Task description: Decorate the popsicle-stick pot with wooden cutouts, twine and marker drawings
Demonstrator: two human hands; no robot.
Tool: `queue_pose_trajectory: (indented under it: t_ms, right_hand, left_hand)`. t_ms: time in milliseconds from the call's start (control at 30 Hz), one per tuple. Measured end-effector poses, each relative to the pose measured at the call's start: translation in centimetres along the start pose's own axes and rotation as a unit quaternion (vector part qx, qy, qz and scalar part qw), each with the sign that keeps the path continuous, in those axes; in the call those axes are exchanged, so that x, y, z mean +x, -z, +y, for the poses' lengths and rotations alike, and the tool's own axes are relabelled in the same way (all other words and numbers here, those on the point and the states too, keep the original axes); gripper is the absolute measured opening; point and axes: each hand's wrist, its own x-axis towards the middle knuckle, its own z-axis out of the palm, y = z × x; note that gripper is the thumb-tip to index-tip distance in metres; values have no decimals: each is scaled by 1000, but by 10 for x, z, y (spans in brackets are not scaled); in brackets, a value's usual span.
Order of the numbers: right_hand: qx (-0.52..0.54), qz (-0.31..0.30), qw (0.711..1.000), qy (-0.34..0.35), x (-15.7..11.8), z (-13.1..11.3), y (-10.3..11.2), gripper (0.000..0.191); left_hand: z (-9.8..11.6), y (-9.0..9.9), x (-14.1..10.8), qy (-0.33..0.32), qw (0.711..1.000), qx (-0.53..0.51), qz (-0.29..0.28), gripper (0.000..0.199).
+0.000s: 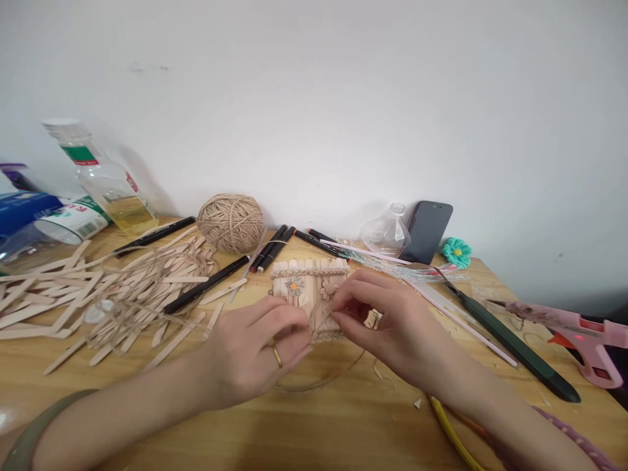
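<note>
In front of me stands a small craft-stick panel (pixel 294 300) with a braided twine band along its top. A grey flower with an orange centre and a pale flower (pixel 328 290) decorate its face. My left hand (pixel 262 347), with a gold ring, is closed at the panel's lower left, fingertips pinched. My right hand (pixel 387 320) pinches thumb against fingers close to the pale flower. Thin twine (pixel 321 386) loops below the panel between both hands and seems to be in their fingers, though the fingertips partly hide it. The panel's lower edge is partly covered.
Loose craft sticks (pixel 142 307) heap at left, near a twine ball (pixel 230 224) and black markers (pixel 206 286). A glass bottle (pixel 120 196) stands behind. At right are a phone (pixel 426 232), a green-handled tool (pixel 515 343), and a pink glue gun (pixel 589 333).
</note>
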Motion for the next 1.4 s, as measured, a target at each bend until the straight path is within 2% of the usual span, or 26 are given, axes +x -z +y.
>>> queue_pose_trajectory:
  t_ms: [67,167,467,867,1133,1300,1400]
  right_hand:
    - [-6,6,1000,-2,0,0,-1,16]
    - [-9,13,1000,-9,0,1,-4,17]
    - [1,14,1000,-9,-2,0,-7,16]
    - [-70,51,996,28,1,-1,-6,15]
    - [-174,71,979,72,-4,4,-13,16]
    - [-161,68,982,64,-5,4,-13,16]
    - [-146,64,985,62,-4,4,-13,15]
  left_hand:
    - [-2,1,0,-42,999,10,-18,9]
    - [-5,4,0,-62,997,4,-41,12]
    - [-5,3,-2,-62,998,4,-31,13]
    - [-4,0,-3,-67,998,10,-16,10]
    - [-2,-2,-6,-39,999,16,-7,12]
    - [1,-4,-7,15,1000,-9,10,13]
    - [1,-3,-7,12,1000,-21,1,14]
